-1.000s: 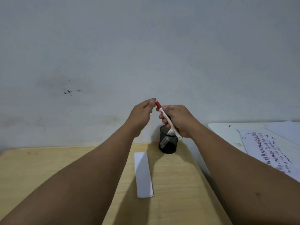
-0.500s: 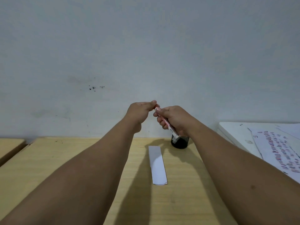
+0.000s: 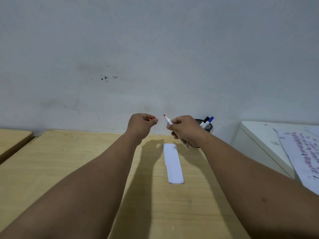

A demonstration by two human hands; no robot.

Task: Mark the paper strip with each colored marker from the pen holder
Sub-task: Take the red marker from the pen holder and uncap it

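Note:
My right hand [image 3: 185, 130] grips a white marker [image 3: 168, 120] whose bare red tip points up and left. My left hand [image 3: 142, 125] is closed around the marker's red cap [image 3: 153, 118], a short gap to the left of the tip. A white paper strip [image 3: 172, 163] lies flat on the wooden table [image 3: 69, 161] below and between my hands. Behind my right hand stands a black mesh pen holder [image 3: 208, 127] by the wall, with a black-capped and a blue-capped marker [image 3: 210, 119] sticking out.
A white cabinet [image 3: 255, 135] stands right of the table, carrying sheets of paper with red and blue marks [image 3: 303, 152]. The wall runs along the table's far edge. A second wooden table [image 3: 12, 140] sits at the far left, across a narrow gap.
My left hand has pulled the red cap off the marker and moved left, away from my right hand. The view has shifted, so the pen holder now shows behind my right hand.

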